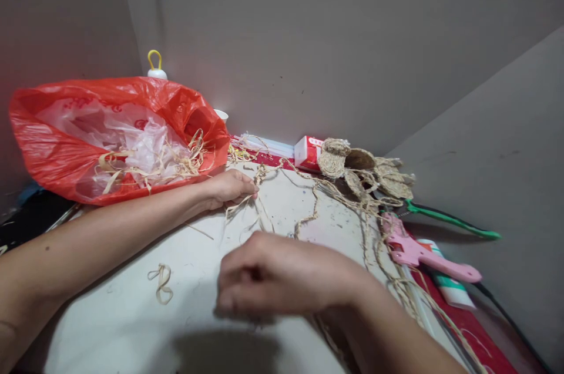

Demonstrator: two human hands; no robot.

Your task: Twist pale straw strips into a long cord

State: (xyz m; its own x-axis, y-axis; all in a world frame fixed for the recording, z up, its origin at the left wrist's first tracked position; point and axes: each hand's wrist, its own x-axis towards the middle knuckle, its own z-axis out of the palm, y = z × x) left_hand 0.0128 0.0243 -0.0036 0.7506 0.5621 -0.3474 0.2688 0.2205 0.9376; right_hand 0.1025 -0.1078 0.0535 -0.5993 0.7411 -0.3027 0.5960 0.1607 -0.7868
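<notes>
My left hand (231, 188) is closed in a pinch on the end of a braided straw cord (261, 173), near the middle of the white table (118, 327). Loose pale strands (264, 215) hang from its fingertips toward me. Nearer to me, my right hand (264, 274) is curled with its fingers bent downward; whatever it may hold is hidden and blurred. A small curled piece of straw (163, 284) lies on the table at the left of my right hand.
A red plastic bag (57, 151) with straw strands stands at the back left. Woven straw pieces (365, 168), a red and white box (307, 152), a pink glue gun (409, 249), green-handled pliers (453, 221) and a white-green tube (453, 289) lie rightward. Long cords trail along the right edge.
</notes>
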